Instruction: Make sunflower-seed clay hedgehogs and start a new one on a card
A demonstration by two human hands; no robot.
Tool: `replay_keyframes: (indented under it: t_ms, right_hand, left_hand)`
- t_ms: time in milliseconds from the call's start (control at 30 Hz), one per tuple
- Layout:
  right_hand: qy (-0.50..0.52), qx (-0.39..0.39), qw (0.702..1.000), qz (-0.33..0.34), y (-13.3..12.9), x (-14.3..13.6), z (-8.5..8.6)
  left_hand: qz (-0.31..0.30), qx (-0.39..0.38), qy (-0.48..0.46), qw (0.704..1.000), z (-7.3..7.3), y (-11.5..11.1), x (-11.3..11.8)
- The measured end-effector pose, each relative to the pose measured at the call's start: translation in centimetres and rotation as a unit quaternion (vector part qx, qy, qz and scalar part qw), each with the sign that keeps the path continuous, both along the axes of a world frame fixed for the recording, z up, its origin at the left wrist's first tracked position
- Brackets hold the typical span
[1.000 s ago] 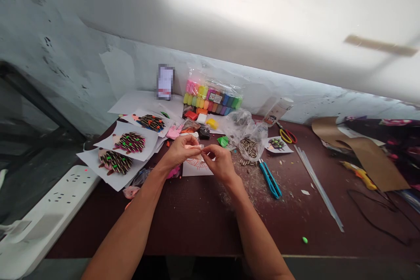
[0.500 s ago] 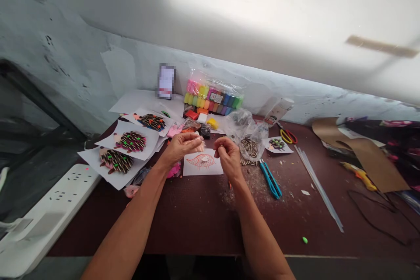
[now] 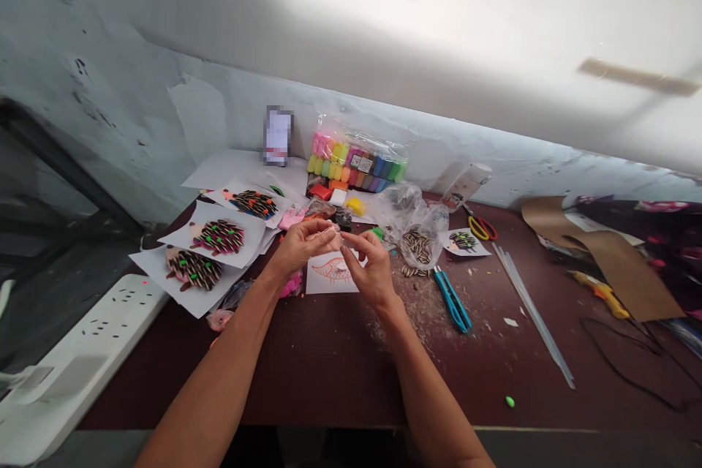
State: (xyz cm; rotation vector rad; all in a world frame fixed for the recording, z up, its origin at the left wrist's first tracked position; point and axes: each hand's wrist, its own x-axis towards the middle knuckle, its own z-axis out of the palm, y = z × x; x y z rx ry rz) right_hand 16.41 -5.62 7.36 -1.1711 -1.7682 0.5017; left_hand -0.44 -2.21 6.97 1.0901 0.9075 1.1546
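My left hand (image 3: 304, 245) is closed around a pale pinkish-white lump of modelling clay (image 3: 333, 238), which seems to be in a clear wrapper. From the other side, my right hand (image 3: 368, 263) pinches at the lump's edge with thumb and forefinger. Just below both hands lies a white sheet with an orange outline drawing (image 3: 333, 270) of a spiky, hedgehog-like animal. A dab of white clay (image 3: 342, 265) sits on its body, partly covered by my right hand.
Finished seed hedgehogs on paper (image 3: 219, 237) are stacked left. Behind stand a multicoloured clay pack (image 3: 359, 164) and a phone (image 3: 278, 136). Right are a bag of striped seeds (image 3: 417, 245), a blue cutter (image 3: 453, 300), scissors (image 3: 482, 228), glue sticks (image 3: 534, 314) and a glue gun (image 3: 603, 294).
My right hand has moved left and up from beside the drawing to the clay in my left hand, its fingers reaching forward. A green piece behind it has come into view.
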Motion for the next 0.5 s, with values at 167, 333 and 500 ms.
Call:
replay_keyframes:
  t_ms: [167, 333, 500]
  right_hand:
    - [0.016, -0.012, 1.0, -0.023, -0.2, -0.7, -0.4]
    - [0.111, -0.089, 0.989, -0.04, 0.1, -0.9, -1.1]
    - [0.131, -0.111, 0.985, -0.029, 0.6, -0.5, -1.6]
  left_hand:
    - [0.004, -0.016, -0.048, 0.999, -0.2, -0.1, 0.6]
    - [0.004, -0.01, -0.048, 0.999, 0.0, -0.5, 1.1]
    - [0.003, -0.01, -0.034, 0.999, 0.2, -0.5, 1.0]
